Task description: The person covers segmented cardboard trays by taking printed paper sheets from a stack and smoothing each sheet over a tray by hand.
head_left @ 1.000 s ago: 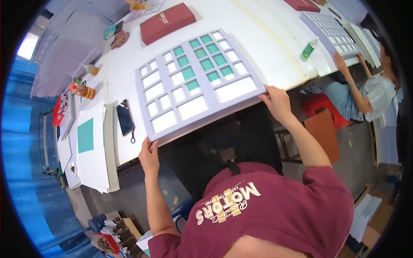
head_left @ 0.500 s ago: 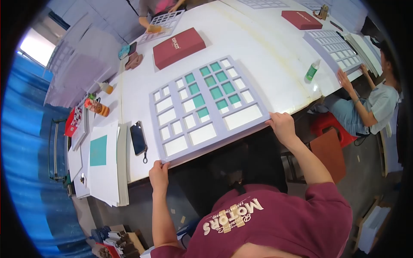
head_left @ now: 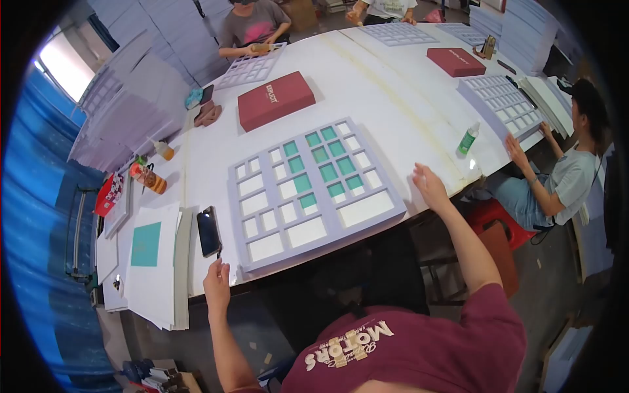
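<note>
A pale lavender tray-like frame (head_left: 285, 228) with many rectangular openings lies on the table in front of me. Teal green shows in several openings and white in the rest. My left hand (head_left: 217, 286) is just off the frame's near left corner, below a black phone (head_left: 208, 232). Its fingers are loosely bent and hold nothing. Beyond the frame's right edge, my right hand (head_left: 430, 187) hovers over the table edge, fingers apart and nothing in them. Neither hand touches the frame.
Behind the frame sits a dark red box (head_left: 276, 99). A stack of white sheets (head_left: 156, 288) with a teal piece (head_left: 146, 243) is at left, near an orange drink bottle (head_left: 148, 178). A green bottle (head_left: 468, 139) stands at right. Other people handle similar frames around the table (head_left: 367, 85).
Both hands have let go of the frame's near corners: the left moved left, the right moved slightly right. My view tilted up, showing more of the people across the table.
</note>
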`<state>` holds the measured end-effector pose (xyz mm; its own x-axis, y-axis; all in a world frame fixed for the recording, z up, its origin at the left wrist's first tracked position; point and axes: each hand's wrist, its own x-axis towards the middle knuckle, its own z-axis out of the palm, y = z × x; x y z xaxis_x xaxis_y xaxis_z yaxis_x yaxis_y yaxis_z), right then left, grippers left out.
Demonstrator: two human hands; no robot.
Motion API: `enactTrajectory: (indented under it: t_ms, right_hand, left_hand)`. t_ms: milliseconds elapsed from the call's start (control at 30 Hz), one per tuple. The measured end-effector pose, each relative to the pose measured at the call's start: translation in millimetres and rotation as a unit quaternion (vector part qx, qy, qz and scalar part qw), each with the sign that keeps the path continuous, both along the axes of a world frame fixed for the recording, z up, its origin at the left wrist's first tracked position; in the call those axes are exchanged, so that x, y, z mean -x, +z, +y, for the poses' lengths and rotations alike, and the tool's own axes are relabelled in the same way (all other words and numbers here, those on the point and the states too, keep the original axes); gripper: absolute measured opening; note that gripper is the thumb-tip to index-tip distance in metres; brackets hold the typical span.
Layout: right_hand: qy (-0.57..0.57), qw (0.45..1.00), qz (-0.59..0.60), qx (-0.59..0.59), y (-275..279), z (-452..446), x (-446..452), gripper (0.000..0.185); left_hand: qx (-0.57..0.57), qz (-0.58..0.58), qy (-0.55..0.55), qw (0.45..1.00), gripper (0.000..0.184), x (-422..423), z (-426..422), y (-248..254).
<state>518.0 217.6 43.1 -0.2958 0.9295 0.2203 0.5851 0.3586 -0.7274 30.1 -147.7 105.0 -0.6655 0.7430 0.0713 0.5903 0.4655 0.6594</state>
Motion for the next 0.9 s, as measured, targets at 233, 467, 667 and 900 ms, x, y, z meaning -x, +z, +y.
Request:
enactTrajectory:
  t_ms: [233, 467, 667, 900]
  right_hand:
    - [-0.077, 0.953, -0.29, -0.042, -12.6, 60.1, 37.9, 0.072]
    - [-0.117, 0.937, -0.327, -0.04, -14.2, 58.4, 53.2, 0.076]
    - [-0.122, 0.937, -0.324, -0.042, -14.2, 56.7, 53.7, 0.074]
    - [-0.124, 0.94, -0.315, -0.05, -12.6, 54.7, 53.2, 0.072]
  left_hand:
    - [0.008, 0.174, 0.081, 0.981, 0.045, 34.2, -20.0, 12.0]
    - [0.215, 0.37, 0.302, 0.852, 0.047, 139.8, -95.0, 5.2]
    - [0.296, 0.347, 0.191, 0.869, 0.029, 145.7, -115.6, -20.5]
    - [0.316, 0.331, 0.112, 0.882, 0.007, 152.8, -127.1, 5.6]
